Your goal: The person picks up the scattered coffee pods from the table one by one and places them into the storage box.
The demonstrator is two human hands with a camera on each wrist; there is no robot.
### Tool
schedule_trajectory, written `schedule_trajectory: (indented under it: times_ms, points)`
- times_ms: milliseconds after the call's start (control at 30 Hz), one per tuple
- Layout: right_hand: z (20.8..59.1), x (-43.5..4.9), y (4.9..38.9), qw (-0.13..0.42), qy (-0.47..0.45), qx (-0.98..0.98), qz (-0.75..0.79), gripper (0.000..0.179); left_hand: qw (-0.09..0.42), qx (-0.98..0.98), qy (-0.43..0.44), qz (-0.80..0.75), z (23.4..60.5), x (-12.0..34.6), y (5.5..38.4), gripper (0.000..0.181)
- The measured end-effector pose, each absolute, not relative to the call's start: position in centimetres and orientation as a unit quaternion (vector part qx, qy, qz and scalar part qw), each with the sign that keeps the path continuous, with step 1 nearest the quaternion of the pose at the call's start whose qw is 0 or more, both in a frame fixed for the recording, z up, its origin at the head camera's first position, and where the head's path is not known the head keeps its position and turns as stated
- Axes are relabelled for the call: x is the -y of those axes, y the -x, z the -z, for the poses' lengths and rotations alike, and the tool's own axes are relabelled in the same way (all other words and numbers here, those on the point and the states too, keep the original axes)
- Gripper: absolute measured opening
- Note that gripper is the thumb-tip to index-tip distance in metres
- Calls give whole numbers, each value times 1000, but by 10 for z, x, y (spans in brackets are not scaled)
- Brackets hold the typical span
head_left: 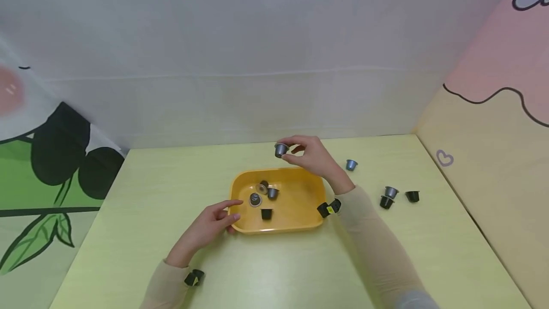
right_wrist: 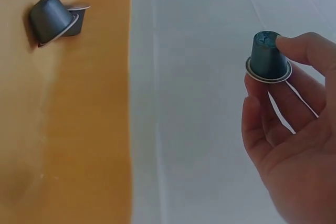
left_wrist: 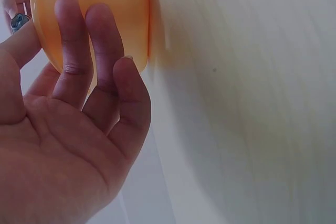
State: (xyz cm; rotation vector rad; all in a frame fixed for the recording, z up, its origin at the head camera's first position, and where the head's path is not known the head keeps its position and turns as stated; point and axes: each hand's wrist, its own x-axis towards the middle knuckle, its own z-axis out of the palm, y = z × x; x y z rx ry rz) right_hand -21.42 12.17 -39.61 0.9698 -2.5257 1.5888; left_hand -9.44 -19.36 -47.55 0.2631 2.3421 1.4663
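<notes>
Above the far edge of the yellow tray (head_left: 296, 223), my right hand (head_left: 310, 155) pinches a dark metallic coffee capsule (head_left: 280, 150) by thumb and fingertips. In the right wrist view the capsule (right_wrist: 269, 61) has its wide rim down and its narrow end at the thumb. My left hand (head_left: 210, 225) holds the tray's near left corner. Its thumb and index finger reach over the rim, and in the left wrist view other fingers (left_wrist: 73, 40) lie along the outer wall. Several coffee capsules lie in the left half of the tray, among them a black one (head_left: 266, 214) and a grey one (head_left: 272, 193).
To the right of the tray lie a blue-grey capsule (head_left: 351, 165), a silver one (head_left: 391, 192) against a black one (head_left: 386, 202), and another black one (head_left: 413, 196). A pale cloth wall (head_left: 266, 104) stands behind the light table (head_left: 171, 180); printed panels flank both sides.
</notes>
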Motion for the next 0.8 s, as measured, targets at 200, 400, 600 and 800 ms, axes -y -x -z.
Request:
schedule_trajectory:
  times_ms: [200,400,600,800]
  points:
    - [408,-115,220,-15,-296,787,-540,31,183,-830,-91,-518,475,194,95,46]
    - [418,-110,220,-28,-295,781,-550,32,183,-833,-86,-516,474,193,96,49]
    - [430,-104,215,-45,-309,780,-543,35,184,-834,-91,-513,474,194,97,53]
    - [446,-95,213,-80,-318,766,-553,35,192,-825,-98,-523,476,193,98,53]
